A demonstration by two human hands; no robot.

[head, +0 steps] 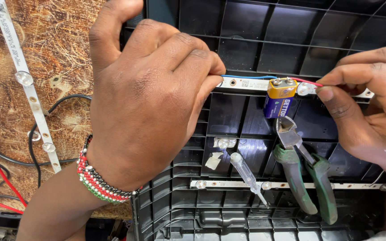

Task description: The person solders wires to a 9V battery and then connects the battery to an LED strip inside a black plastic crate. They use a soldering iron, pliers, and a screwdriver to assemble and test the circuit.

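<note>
1. Blue wire (246,76) was pinched between the curled fingers of the left hand (148,89) and ran to the battery (279,99). The red wire (307,81) was pinched at the fingertips of the right hand (371,102). Both hands were closed tight on their wires.
2. The battery, yellow over blue, stood against the strip (246,83) on the black ribbed panel (291,27), between the two hands. Nothing clamped it, so I judged a small tug on either wire could tip it or slide it off the strip.
3. Whether the wires were fixed to the terminals I could not tell. If only touching, an unsteady finger could break contact, or bridge the two terminals and short the battery.
4. The cutters (300,169), jaws just below the battery, and the clear-handled screwdriver (246,174) lay loose on the panel. A knock from the right wrist could push bare metal towards the contacts.
5. A second strip (27,85) lay on the brown bench beside loose cables (1,165), which the left forearm could snag.
</note>
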